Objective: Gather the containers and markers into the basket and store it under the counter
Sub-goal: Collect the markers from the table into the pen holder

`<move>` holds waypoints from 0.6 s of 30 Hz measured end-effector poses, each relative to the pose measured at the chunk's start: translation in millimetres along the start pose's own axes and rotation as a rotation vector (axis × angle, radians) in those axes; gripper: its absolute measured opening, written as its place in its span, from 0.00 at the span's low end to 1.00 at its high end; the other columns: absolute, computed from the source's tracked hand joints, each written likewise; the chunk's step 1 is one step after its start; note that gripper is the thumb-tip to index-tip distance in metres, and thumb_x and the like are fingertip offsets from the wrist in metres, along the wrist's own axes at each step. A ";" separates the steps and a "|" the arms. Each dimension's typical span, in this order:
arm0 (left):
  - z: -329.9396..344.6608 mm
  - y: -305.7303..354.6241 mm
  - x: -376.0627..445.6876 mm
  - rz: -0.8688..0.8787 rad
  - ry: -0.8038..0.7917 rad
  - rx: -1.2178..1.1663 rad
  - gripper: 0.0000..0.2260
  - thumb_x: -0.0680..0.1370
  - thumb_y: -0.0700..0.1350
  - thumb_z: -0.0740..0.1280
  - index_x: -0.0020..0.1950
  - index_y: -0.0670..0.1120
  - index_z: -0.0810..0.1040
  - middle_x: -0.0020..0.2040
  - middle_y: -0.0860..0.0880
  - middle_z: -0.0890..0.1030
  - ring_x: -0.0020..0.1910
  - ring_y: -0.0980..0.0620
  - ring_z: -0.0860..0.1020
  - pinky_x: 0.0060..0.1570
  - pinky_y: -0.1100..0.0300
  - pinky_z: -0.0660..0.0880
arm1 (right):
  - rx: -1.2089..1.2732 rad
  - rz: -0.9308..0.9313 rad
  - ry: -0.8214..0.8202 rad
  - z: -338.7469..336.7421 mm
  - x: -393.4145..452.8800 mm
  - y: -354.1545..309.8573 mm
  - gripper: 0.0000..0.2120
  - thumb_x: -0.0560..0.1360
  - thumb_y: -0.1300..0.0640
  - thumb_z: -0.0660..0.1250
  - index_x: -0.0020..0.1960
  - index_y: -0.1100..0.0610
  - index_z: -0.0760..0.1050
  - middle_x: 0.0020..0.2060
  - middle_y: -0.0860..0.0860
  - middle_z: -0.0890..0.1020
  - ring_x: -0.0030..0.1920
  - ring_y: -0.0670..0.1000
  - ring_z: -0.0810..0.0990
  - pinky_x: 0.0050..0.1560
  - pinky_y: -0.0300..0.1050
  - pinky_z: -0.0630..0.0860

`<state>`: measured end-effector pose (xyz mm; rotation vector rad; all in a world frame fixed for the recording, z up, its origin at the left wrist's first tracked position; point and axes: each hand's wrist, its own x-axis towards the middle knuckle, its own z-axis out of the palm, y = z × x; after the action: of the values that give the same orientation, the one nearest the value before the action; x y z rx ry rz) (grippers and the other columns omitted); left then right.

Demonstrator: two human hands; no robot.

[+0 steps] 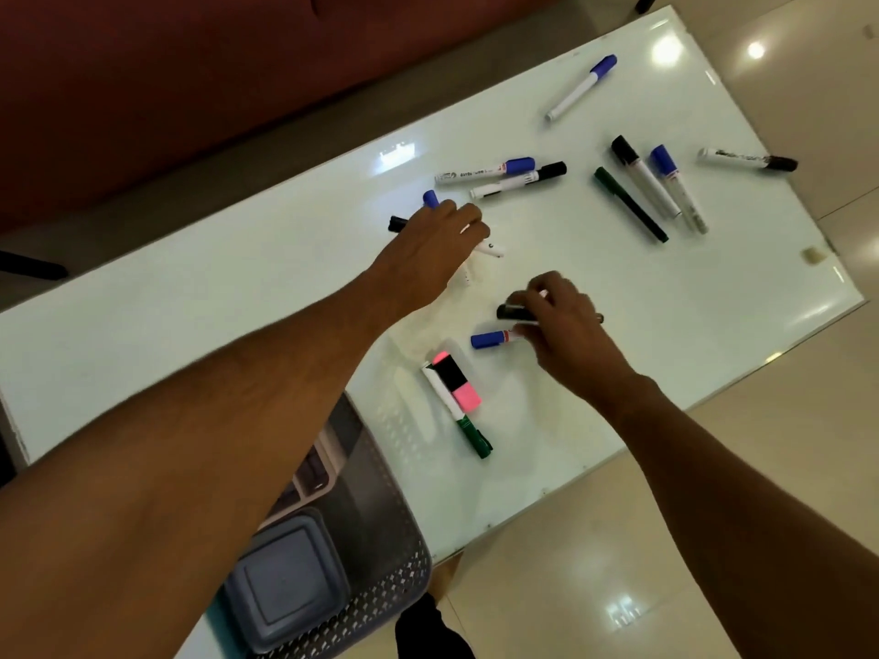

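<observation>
Several markers lie scattered on a white glass table (713, 297). My left hand (428, 249) is closed over two markers at the table's middle, a blue cap (430, 198) and a black cap (396, 224) sticking out. My right hand (561, 321) grips a black-capped marker (511, 312), with a blue-capped marker (492, 339) just under its fingers. A pink highlighter (459, 382) and a green marker (471, 432) lie near the front edge. A perforated grey basket (380, 539) stands at the lower left, holding a lidded blue-grey container (285, 582).
More markers lie to the right: a blue and black pair (499, 176), a dark green pen (630, 204), two clear-barrelled ones (661, 187), a black-capped one (747, 159) and a far blue-capped one (580, 88). A red sofa (190, 88) runs behind the table. Tiled floor lies to the right.
</observation>
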<state>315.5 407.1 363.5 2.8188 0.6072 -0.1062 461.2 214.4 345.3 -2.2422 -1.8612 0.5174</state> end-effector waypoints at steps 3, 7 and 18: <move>6.2 5.1 10.7 0.035 -0.089 0.097 0.20 0.77 0.32 0.67 0.67 0.45 0.74 0.65 0.45 0.76 0.63 0.45 0.73 0.59 0.50 0.71 | -0.078 -0.147 -0.086 9.4 -5.5 2.7 0.17 0.76 0.55 0.75 0.63 0.54 0.78 0.57 0.55 0.78 0.54 0.58 0.76 0.50 0.54 0.73; 18.2 3.5 8.0 0.035 -0.005 0.087 0.13 0.77 0.31 0.62 0.60 0.42 0.76 0.57 0.43 0.79 0.57 0.42 0.74 0.51 0.51 0.68 | -0.177 -0.164 0.001 25.1 -4.9 1.2 0.10 0.77 0.59 0.71 0.58 0.55 0.77 0.50 0.54 0.79 0.49 0.58 0.75 0.46 0.54 0.71; -58.2 11.1 -64.6 -0.448 0.890 -0.588 0.10 0.82 0.40 0.64 0.60 0.35 0.77 0.53 0.41 0.83 0.54 0.47 0.83 0.56 0.65 0.77 | 0.977 0.480 0.457 -30.1 22.6 -71.1 0.06 0.81 0.66 0.61 0.56 0.60 0.73 0.43 0.52 0.83 0.43 0.56 0.85 0.49 0.58 0.83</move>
<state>262.3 387.1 430.2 2.0021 1.1892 1.0928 411.1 253.1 394.9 -1.8332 -0.5998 0.6983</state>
